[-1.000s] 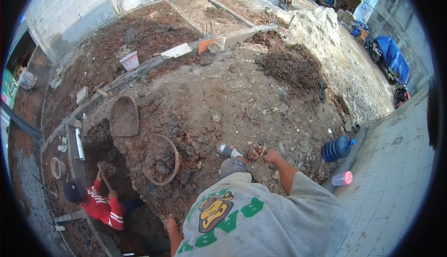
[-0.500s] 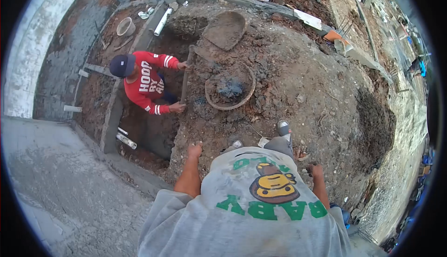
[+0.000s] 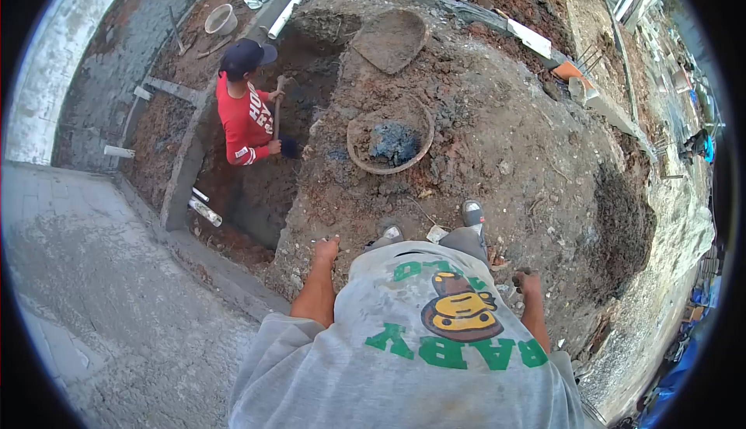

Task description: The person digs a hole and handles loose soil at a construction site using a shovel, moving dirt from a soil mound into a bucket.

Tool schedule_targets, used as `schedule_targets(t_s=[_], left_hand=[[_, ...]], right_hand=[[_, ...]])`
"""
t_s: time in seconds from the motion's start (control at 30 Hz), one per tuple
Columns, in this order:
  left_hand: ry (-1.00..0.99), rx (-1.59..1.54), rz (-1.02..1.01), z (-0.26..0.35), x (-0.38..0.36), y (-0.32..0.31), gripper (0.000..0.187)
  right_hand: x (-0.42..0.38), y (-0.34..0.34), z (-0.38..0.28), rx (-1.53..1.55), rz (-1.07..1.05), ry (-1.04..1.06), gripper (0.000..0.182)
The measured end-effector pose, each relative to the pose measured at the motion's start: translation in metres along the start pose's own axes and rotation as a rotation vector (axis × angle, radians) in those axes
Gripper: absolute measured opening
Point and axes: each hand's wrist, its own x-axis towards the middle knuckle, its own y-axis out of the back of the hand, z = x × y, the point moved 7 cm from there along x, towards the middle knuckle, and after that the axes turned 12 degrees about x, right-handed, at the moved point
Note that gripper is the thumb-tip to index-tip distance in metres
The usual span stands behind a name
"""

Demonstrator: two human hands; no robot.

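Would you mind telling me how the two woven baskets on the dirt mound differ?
The nearer basket holds a dark clump of soil in its middle, while the farther basket holds only a brown layer. The nearer basket looks round; the farther basket looks more elongated and lies closer to the pit's far end. Both are shallow, dirt-coated and sit on the mound.

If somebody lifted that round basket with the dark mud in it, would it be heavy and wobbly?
Probably heavy: the basket holds a dark, wet-looking lump of mud. It looks shallow and wide, so it may sag or tip if lifted by one edge. It sits flat on the dirt mound, so it likely won't roll.
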Motion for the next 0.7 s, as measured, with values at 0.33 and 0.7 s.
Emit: schedule_targets(t_s=[0.33,0.7], left_hand=[[-0.062,0.119,0.066,0.008,0.02,0.007,0.06],[-0.084,0.08,0.052,0.008,-0.005,0.009,0.058]], right_hand=[[0.012,-0.001,0.034,0.055,-0.108,-0.093,0.014],[-0.013,-0.001,-0.016,-0.048,-0.096,-0.075,0.016]])
